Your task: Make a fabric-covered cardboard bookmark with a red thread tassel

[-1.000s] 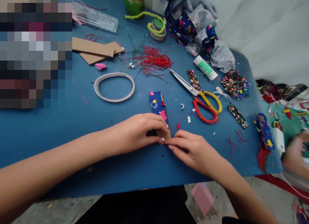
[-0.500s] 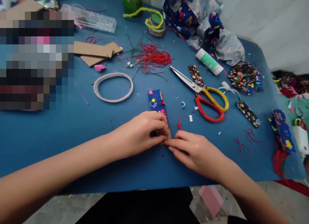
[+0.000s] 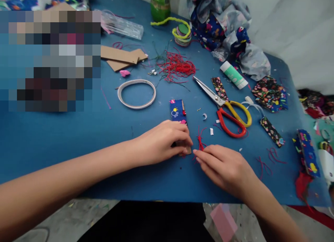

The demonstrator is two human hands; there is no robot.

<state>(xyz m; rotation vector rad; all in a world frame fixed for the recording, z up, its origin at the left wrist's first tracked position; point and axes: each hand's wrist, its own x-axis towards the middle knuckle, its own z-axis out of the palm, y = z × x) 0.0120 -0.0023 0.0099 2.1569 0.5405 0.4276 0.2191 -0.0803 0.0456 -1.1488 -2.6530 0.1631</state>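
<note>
My left hand (image 3: 173, 139) curls over a cardboard strip (image 3: 177, 111) covered in blue printed fabric, pressing its near end on the table. Bare brown card shows at that lower end, beneath the fingertips. Just to the right, my right hand (image 3: 221, 165) has thumb and fingers pressed together, a small gap away from the strip. A tied bunch of red thread (image 3: 200, 143) lies against these fingertips; whether they pinch any of it cannot be made out.
Beyond the right hand lie scissors (image 3: 223, 103) with red and yellow handles. A glue stick (image 3: 234, 75), a heap of red thread (image 3: 180, 65), a tape ring (image 3: 118, 96) and cardboard strips (image 3: 117, 55) are farther back. Crumpled fabric (image 3: 221, 23) sits against the wall.
My right hand has drawn away to the right from the strip's lower end, uncovering more of the red thread. My left hand stays on the strip. The view has shifted slightly left.
</note>
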